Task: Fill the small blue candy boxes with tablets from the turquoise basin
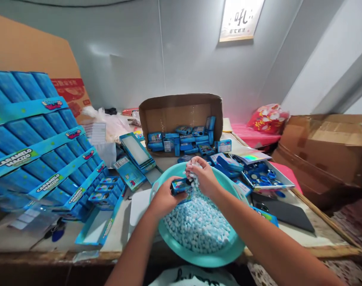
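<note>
My left hand [166,199] grips a small blue candy box [180,186], tilted over a turquoise basin [199,260]. White and pale blue candies [199,226] heap up inside the basin. Just right of the box, my right hand [202,174] is closed around a handful of these candies, some slipping down from the fingers. The fingertips are close to the end of the box; whether they touch it I cannot tell.
An open cardboard box [181,107] with several blue boxes stands behind the basin. Stacked display trays [44,147] rise at left. At right lie a white tray [266,171] of blue plastic parts and a black phone [284,212]. A large carton [324,159] stands beyond.
</note>
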`<state>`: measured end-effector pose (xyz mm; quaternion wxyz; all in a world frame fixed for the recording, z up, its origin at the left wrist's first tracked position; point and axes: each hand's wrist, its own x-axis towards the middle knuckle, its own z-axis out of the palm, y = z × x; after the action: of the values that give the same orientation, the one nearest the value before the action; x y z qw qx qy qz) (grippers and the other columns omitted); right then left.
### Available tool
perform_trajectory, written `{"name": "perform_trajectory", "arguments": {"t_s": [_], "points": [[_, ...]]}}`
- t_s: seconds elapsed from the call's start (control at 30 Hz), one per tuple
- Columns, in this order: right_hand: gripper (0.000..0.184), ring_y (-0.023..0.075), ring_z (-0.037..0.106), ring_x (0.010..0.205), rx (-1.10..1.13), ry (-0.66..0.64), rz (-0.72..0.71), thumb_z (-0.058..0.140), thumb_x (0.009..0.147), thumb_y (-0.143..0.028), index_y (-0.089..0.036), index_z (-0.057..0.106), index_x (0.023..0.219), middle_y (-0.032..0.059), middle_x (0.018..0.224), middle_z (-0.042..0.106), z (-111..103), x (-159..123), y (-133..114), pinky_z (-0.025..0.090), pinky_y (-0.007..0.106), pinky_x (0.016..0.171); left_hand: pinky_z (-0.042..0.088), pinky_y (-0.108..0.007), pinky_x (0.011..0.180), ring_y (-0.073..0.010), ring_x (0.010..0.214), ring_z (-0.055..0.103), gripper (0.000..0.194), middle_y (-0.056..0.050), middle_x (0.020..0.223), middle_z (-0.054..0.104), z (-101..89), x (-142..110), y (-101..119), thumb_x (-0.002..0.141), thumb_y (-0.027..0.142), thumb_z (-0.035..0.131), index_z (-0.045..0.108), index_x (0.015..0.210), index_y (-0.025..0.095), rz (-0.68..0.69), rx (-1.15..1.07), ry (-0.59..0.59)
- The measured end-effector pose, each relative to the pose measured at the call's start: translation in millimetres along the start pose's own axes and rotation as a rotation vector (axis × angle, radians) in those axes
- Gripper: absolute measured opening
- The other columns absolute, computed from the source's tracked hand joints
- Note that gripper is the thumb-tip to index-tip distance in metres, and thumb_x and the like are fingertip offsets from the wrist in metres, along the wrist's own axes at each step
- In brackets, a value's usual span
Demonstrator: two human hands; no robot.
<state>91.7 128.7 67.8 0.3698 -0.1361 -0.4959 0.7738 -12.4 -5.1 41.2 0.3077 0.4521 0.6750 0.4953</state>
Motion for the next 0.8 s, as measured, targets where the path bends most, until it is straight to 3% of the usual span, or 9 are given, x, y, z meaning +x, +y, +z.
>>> {"name": "perform_trajectory", "arguments": {"t_s": [0.23,0.43,0.67,0.8], "points": [[0.022,0.0126,0.058,0.065,-0.024,0.019,0.005,0.077,0.07,-0.024,-0.022,0.056,0.078,-0.0042,0.071,0.062,-2.4,1.3,7.7,0.045,0.024,0.064,0.052,-0.037,0.093,-0.0255,0.104,0.068,0.052,-0.004,0.116,0.072,0.7,-1.6,6.0,0.076,0.028,0.078,0.062,0.125,0.022,-0.021,0.139,0.021],[0.023,0.0171,0.063,0.07,-0.005,-0.043,0.033,0.073,0.078,-0.037,-0.022,0.056,0.074,-0.0009,0.073,0.066,-4.1,0.8,6.2,0.05,0.03,0.072,0.053,-0.033,0.091,-0.0236,0.102,0.07,0.051,-0.003,0.115,0.073,3.8,-0.8,2.1,0.076,0.026,0.077,0.063,0.124,0.023,0.028,0.107,0.064],[0.033,0.0193,0.064,0.075,-0.271,-0.171,-0.114,0.071,0.083,-0.051,-0.022,0.061,0.073,0.0016,0.074,0.067,1.2,-7.3,2.4,0.052,0.033,0.077,0.054,-0.033,0.085,-0.0247,0.099,0.07,0.044,-0.002,0.11,0.075,2.2,-3.0,7.0,0.078,0.03,0.076,0.067,0.121,0.023,0.085,0.248,0.107],[0.031,0.019,0.064,0.076,-0.266,-0.157,-0.158,0.066,0.089,-0.051,-0.023,0.062,0.077,0.0013,0.078,0.066,2.0,-9.0,-1.0,0.052,0.034,0.08,0.055,-0.032,0.083,-0.024,0.095,0.071,0.041,-0.002,0.107,0.076,3.1,-4.3,5.8,0.079,0.036,0.078,0.07,0.117,0.022,0.121,0.173,0.137]]}}
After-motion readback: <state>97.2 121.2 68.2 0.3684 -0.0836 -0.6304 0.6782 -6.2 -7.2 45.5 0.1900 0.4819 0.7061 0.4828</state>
